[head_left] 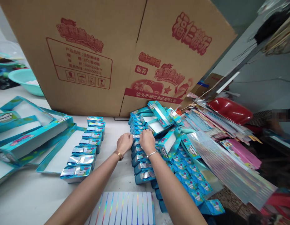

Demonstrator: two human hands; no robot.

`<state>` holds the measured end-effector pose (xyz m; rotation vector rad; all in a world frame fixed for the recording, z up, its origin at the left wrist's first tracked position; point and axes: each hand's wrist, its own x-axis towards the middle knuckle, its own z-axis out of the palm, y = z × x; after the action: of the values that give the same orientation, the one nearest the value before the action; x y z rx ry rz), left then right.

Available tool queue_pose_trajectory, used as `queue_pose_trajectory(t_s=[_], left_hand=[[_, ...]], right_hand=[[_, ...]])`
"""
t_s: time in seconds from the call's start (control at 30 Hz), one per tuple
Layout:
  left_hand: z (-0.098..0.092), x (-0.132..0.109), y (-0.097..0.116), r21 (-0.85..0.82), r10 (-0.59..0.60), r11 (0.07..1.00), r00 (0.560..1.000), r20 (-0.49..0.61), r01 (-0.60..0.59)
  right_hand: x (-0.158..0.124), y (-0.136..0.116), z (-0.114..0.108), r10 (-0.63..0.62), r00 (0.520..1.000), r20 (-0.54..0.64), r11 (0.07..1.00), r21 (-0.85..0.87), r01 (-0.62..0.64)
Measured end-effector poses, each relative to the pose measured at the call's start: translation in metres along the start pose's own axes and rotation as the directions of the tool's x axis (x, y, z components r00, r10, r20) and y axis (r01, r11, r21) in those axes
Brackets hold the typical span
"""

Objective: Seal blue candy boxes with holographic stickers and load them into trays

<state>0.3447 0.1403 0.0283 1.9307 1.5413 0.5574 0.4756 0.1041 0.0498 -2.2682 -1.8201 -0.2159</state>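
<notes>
Over the far part of a row of small blue candy boxes (pixel 145 175), my left hand (pixel 125 145) and my right hand (pixel 147 142) face each other with fingers pinched. A short shiny sticker strip (pixel 136 136) spans the gap between them, one end in each hand. The box directly beneath is mostly hidden by my fingers. Nearest my forearms lies a white sheet of sticker strips (pixel 123 206) with rainbow-shining lines. To the left stands another row of boxes (pixel 76 171), with shiny strips across their tops.
A large printed carton (pixel 116 62) blocks the back. Blue open trays (pixel 58 150) pile at left, near a mint basin (pixel 27 79). More trays (pixel 156 125) lie on boxes at right, beside stacked shiny sheets (pixel 229 168) and a red stool (pixel 230 109). Another person's arm (pixel 266 122) shows far right.
</notes>
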Motion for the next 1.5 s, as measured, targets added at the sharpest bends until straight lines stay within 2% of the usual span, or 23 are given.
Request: queue_pose_trajectory(t_s=[0.3, 0.63, 0.9, 1.17, 1.37, 1.5], left_hand=[[0.001, 0.002, 0.000, -0.070, 0.012, 0.997, 1.000, -0.029, -0.014], [0.016, 0.007, -0.010, -0.222, -0.016, 0.975, 1.000, -0.001, 0.015], [0.018, 0.009, -0.010, -0.306, -0.004, 0.952, 0.999, -0.038, -0.008], [0.032, 0.009, -0.017, -0.408, -0.012, 0.913, 0.998, -0.064, -0.015], [0.038, 0.003, -0.017, -0.408, -0.045, 0.913, 0.991, -0.130, -0.012], [0.044, -0.002, -0.020, -0.368, -0.089, 0.929, 0.988, -0.123, 0.038]], right_hand=[[0.002, 0.001, -0.003, 0.021, 1.000, 0.015, 1.000, -0.019, -0.021], [-0.001, -0.002, -0.004, 0.017, 0.999, 0.035, 0.999, -0.039, -0.016], [0.001, 0.001, -0.002, 0.021, 0.999, 0.025, 0.999, -0.039, -0.020], [0.002, 0.002, -0.001, 0.029, 0.999, 0.024, 0.999, -0.020, -0.028], [0.001, 0.000, -0.002, 0.052, 0.999, 0.004, 0.999, 0.001, -0.052], [0.001, -0.002, -0.001, 0.053, 0.999, 0.005, 0.999, 0.005, -0.053]])
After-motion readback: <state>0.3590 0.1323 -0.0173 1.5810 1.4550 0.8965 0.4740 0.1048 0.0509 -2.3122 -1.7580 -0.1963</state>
